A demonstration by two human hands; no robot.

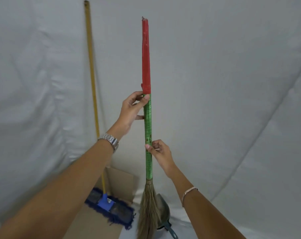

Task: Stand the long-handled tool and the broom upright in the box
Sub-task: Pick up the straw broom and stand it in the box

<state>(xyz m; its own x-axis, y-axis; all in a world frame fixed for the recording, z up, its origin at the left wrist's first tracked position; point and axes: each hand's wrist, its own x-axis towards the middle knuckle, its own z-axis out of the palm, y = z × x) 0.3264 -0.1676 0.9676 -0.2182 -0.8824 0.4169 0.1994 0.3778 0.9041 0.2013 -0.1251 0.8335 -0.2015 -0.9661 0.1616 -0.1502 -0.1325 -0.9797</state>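
No legible text, label, brand, number or sign observed on any surface in view; small marks are too blurred to read.

My left forearm (63, 183) hides part of the box (118, 180) and the mop's handle (92, 66); the broom (149, 135) bristles run off the bottom edge, covering the dustpan (163, 214).
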